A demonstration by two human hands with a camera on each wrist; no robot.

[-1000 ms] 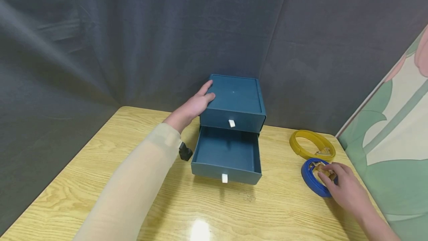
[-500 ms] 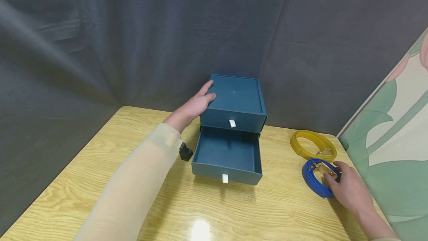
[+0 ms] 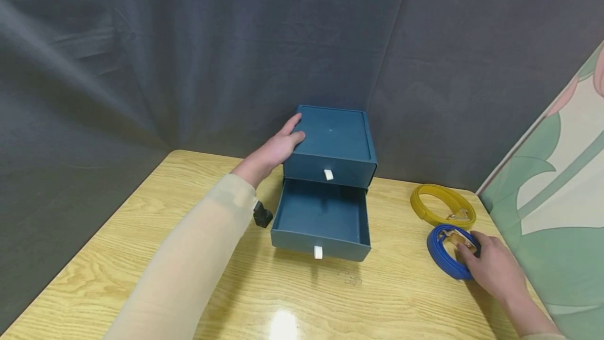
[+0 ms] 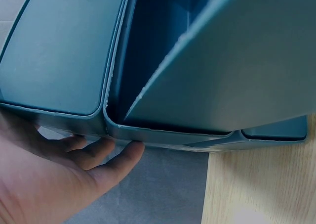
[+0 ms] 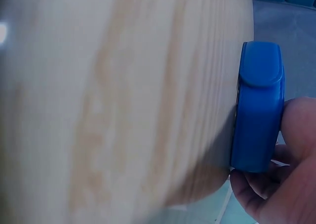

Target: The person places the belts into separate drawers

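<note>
Pinching the coiled blue belt (image 3: 445,252) with our right hand (image 3: 493,269), left hand (image 3: 276,148) spread flat on the drawer box (image 3: 332,143), we'd lift it keeping the coil tight.

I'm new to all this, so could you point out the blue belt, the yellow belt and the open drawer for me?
blue belt (image 3: 441,256), head view, on the coil's left outer band.
yellow belt (image 3: 427,209), head view, on the coil's left side.
open drawer (image 3: 318,214), head view, on its bare inside floor.
</note>
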